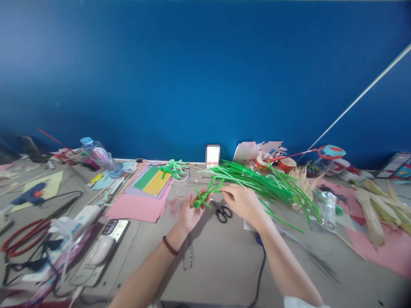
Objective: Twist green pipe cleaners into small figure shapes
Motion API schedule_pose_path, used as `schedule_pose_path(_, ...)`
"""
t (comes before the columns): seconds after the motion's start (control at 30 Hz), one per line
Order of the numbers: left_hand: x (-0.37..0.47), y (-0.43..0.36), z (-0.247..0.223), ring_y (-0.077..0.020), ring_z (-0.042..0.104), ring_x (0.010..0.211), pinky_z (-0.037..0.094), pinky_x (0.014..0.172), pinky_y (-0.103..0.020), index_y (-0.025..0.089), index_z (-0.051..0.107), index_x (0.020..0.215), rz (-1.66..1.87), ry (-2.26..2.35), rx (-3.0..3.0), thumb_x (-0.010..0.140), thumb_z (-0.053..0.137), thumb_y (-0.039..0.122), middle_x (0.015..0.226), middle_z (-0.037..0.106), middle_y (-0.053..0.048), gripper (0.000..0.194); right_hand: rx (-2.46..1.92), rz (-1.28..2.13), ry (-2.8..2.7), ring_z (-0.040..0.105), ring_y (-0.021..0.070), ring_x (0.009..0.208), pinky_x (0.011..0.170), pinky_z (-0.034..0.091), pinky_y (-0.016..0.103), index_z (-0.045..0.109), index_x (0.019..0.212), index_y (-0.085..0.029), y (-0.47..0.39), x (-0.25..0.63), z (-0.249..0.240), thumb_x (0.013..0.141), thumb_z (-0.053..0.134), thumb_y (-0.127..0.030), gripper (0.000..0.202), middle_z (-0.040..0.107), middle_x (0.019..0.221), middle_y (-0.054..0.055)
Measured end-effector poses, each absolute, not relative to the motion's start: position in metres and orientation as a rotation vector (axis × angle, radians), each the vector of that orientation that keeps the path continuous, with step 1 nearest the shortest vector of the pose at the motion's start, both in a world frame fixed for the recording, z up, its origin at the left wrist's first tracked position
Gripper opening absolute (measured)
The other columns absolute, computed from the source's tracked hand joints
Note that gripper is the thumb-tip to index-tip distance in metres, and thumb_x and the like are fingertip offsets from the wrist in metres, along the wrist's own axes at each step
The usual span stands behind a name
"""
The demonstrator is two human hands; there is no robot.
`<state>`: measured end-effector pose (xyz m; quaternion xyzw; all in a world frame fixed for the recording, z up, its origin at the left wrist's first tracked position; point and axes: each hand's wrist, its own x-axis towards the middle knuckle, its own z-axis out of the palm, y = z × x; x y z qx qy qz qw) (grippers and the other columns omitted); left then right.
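My left hand (192,210) holds a green pipe-cleaner figure (202,199) with several thin limbs sticking out, near the middle of the view. Just to the right, my right hand (239,199) has its thumb and fingers pinched together by a limb of the figure; what they grip is too small to make out. Black-handled scissors (222,213) lie on the table between the hands. Beyond my right hand spreads a large bundle of green pipe cleaners (257,179). Another green twisted piece (174,168) rests further back, left of centre.
Pink paper (138,207) and coloured sheets lie left, near a plastic bottle (101,155). A phone (111,229), mouse (102,250) and power strip (85,218) are nearer. A clear ruler (189,254) lies below my left hand. Paper cups (287,164) and corn husks (369,209) stand right.
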<state>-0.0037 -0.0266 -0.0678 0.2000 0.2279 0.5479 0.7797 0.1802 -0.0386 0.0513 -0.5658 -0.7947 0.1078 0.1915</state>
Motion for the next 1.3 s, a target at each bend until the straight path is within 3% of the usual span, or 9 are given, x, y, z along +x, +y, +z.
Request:
schedule_pose_path(0.1,-0.001,-0.025,-0.07,-0.0207,0.064,0.095,0.048,0.087,-0.031,0.013,0.066,0.095,1.227,0.615,0.444,0.07,0.07,0.021,0.092,0.07,-0.008,0.027,-1.601,0.295,-2.225,0.064,0.0174,0.08,0.065,0.041,0.023,0.072,0.088,-0.028,-0.036,0.175,0.042,0.085,0.048,-0.026,0.024,0.071,0.089,0.002)
schedule_pose_path(0.2,0.001,-0.025,-0.072,-0.0144,0.066,0.08,0.049,0.079,-0.025,0.014,0.067,0.092,1.227,0.65,0.408,0.064,0.073,0.01,0.082,0.069,-0.003,0.029,-1.594,0.296,-2.208,0.065,0.0183,0.084,0.067,0.041,0.023,0.071,0.088,-0.03,-0.034,0.17,0.029,0.084,0.05,-0.027,0.022,0.072,0.091,0.0)
schedule_pose_path(0.37,0.001,-0.023,-0.076,-0.0098,0.061,0.067,0.047,0.067,-0.022,0.018,0.068,0.087,1.247,0.674,0.338,0.059,0.077,0.012,0.073,0.067,0.001,0.03,-1.633,0.309,-2.176,0.066,0.0197,0.082,0.065,0.042,0.024,0.071,0.092,-0.032,-0.033,0.158,0.014,0.084,0.05,-0.029,0.022,0.073,0.089,0.0)
schedule_pose_path(0.7,0.002,-0.023,-0.079,-0.0119,0.061,0.074,0.043,0.069,-0.023,0.018,0.069,0.089,1.25,0.68,0.509,0.057,0.079,0.015,0.08,0.069,-0.001,0.034,-1.672,0.21,-2.127,0.066,0.0187,0.077,0.06,0.038,0.023,0.069,0.09,-0.031,-0.032,0.145,0.003,0.087,0.046,-0.028,0.023,0.073,0.087,0.0)
schedule_pose_path(0.93,0.005,-0.024,-0.072,-0.0108,0.061,0.069,0.042,0.064,-0.022,0.019,0.069,0.08,1.319,0.854,0.538,0.052,0.082,0.018,0.079,0.068,0.0,0.031,-1.733,0.161,-2.14,0.065,0.0191,0.069,0.055,0.033,0.024,0.06,0.104,-0.028,-0.031,0.141,-0.004,0.089,0.043,-0.029,0.023,0.072,0.079,0.001)
schedule_pose_path(1.13,0.006,-0.027,-0.072,-0.0112,0.056,0.065,0.039,0.058,-0.021,0.017,0.07,0.078,1.389,1.052,0.746,0.053,0.081,0.023,0.074,0.067,-0.001,0.028,-1.747,0.184,-2.146,0.064,0.019,0.066,0.053,0.029,0.025,0.06,0.097,-0.026,-0.031,0.137,-0.008,0.088,0.046,-0.033,0.018,0.07,0.074,0.001)
schedule_pose_path(1.3,0.006,-0.027,-0.071,-0.0125,0.058,0.071,0.042,0.063,-0.021,0.017,0.069,0.085,1.471,1.09,0.813,0.053,0.081,0.025,0.077,0.066,-0.002,0.035,-1.628,0.253,-2.145,0.064,0.0154,0.073,0.056,0.031,0.023,0.062,0.094,-0.026,-0.031,0.137,-0.012,0.088,0.045,-0.026,0.018,0.071,0.083,-0.001)
